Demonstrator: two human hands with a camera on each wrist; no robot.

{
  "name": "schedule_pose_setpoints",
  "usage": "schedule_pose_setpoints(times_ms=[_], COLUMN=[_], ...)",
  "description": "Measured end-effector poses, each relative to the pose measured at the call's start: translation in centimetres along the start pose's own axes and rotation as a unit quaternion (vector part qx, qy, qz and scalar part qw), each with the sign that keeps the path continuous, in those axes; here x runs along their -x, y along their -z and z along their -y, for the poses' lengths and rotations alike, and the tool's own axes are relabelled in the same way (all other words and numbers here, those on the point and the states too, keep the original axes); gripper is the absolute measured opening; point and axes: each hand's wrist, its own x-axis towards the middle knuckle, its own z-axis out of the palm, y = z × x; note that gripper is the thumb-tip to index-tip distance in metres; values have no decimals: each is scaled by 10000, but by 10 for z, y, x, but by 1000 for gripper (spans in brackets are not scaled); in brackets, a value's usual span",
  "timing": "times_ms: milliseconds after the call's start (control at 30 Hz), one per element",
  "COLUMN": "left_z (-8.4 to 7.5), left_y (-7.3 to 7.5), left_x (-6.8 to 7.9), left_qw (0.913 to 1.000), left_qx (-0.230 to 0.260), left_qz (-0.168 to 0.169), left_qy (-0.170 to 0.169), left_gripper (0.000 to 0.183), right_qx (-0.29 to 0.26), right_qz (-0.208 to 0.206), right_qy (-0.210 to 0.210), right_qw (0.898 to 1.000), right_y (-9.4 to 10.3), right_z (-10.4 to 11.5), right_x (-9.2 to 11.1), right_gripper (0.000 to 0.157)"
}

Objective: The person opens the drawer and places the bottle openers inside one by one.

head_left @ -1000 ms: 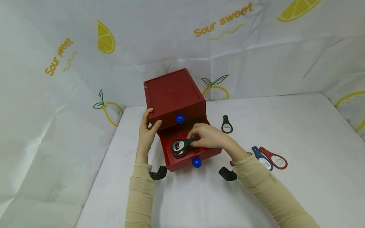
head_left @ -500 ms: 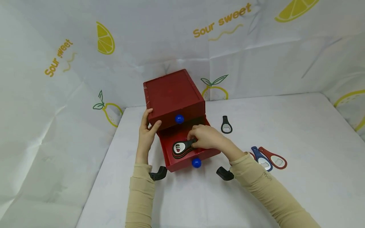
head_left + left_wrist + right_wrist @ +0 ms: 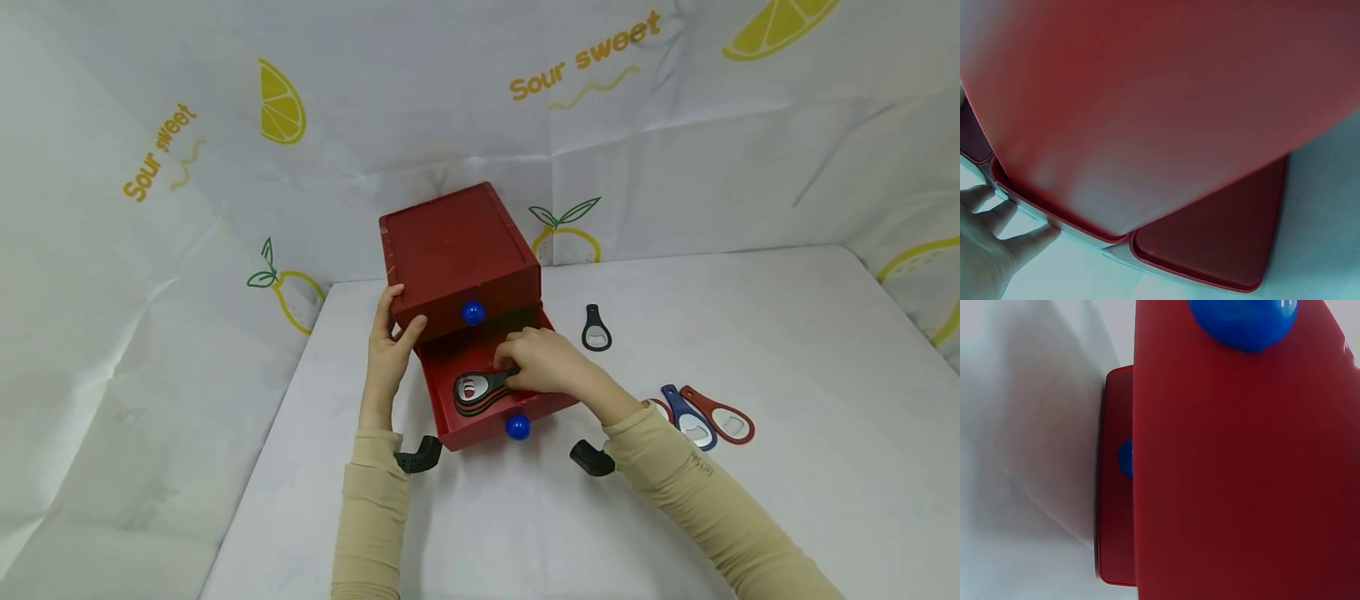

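In the head view a red drawer cabinet (image 3: 457, 242) stands with one drawer (image 3: 465, 439) pulled out, a blue knob (image 3: 518, 427) on its front. My left hand (image 3: 388, 358) holds the cabinet's left front corner, thumb on the front and fingers along the side. The left wrist view shows those fingertips touching the side. Inside the drawer lies a stack of bottle openers, the top one a black bottle opener (image 3: 474, 388). My right hand (image 3: 543, 360) pinches the handle end of that stack; its fingertips are partly hidden. The right wrist view shows only the drawer front (image 3: 1241, 462).
Right of the cabinet lies another black bottle opener (image 3: 596, 329). Farther right are a blue bottle opener (image 3: 690, 419) and a red bottle opener (image 3: 722, 415), with another partly behind the right sleeve. Black curved pieces (image 3: 592, 458) show beside both forearms.
The top black bottle opener has come down and lines up more evenly with those beneath it. My right hand has shifted very slightly; my left hand keeps its place on the cabinet.
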Motion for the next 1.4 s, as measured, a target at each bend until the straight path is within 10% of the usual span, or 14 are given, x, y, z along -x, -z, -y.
schedule_pose_setpoints(times_ms=[967, 1400], left_z=[-27, 0], left_y=[-5, 0], left_x=[6, -1], left_qw=[9998, 10000], left_qx=[-68, -17], left_qz=[47, -25], left_qy=[195, 82], left_gripper=[49, 50], right_qx=[-1519, -1980], right_qz=[-811, -1751], right_qy=[216, 906], right_qw=[9848, 9602], right_y=[24, 14], right_z=[-6, -8], right_x=[34, 62], right_gripper=[20, 17])
